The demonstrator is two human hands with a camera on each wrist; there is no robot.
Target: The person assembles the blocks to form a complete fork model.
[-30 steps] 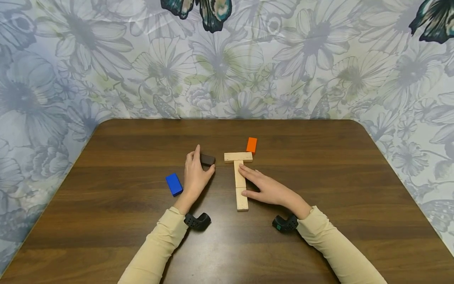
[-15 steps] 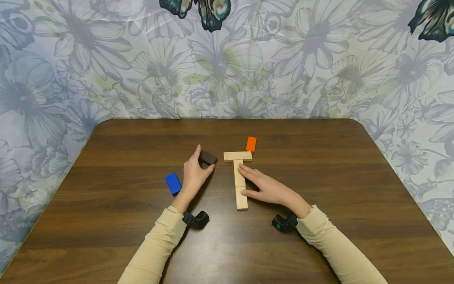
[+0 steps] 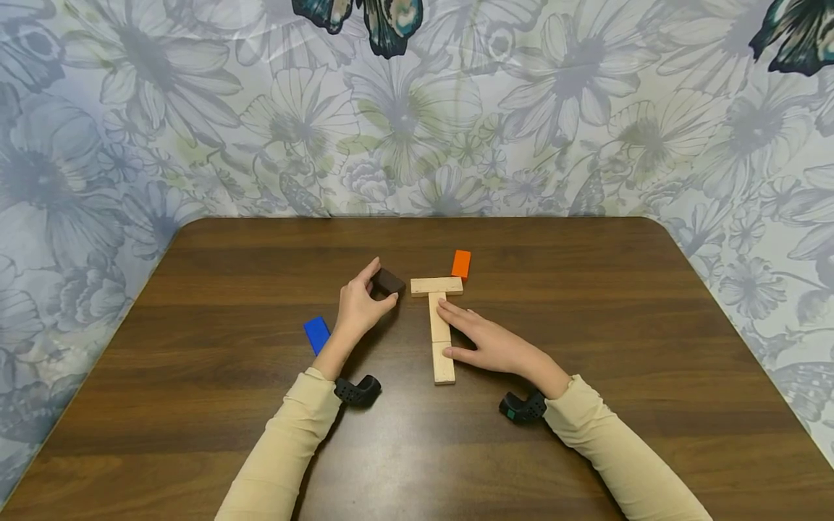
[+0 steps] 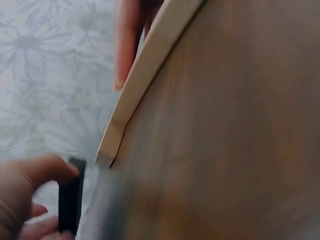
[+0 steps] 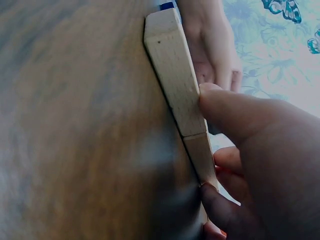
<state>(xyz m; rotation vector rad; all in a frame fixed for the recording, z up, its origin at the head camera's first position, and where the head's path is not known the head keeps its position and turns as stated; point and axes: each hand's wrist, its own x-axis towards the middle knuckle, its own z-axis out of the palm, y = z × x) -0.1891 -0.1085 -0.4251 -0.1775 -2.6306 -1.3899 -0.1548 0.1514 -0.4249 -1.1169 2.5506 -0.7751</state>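
My left hand (image 3: 360,305) pinches a dark brown wooden block (image 3: 389,282) between thumb and fingers, left of the light blocks. In the left wrist view that dark block (image 4: 70,200) looks raised off the tabletop, on edge. My right hand (image 3: 500,347) rests with its fingertips on two plain wooden blocks laid end to end, the thumb on the near block (image 3: 444,365) and fingers on the far block (image 3: 438,325). A third plain block (image 3: 430,286) lies crosswise at their far end, making a T. An orange block (image 3: 461,263) touches its right end from behind.
A blue block (image 3: 316,334) lies left of my left forearm, which partly covers it. All stands on a brown wooden table (image 3: 586,289) with rounded far corners. Behind it hangs a floral cloth (image 3: 417,145) with butterflies. Each wrist wears a black camera band (image 3: 358,391).
The dark block has been tilted and lifted by my left hand and moved slightly right and away, toward the crosswise block. My right hand has stayed in place on the plain blocks.
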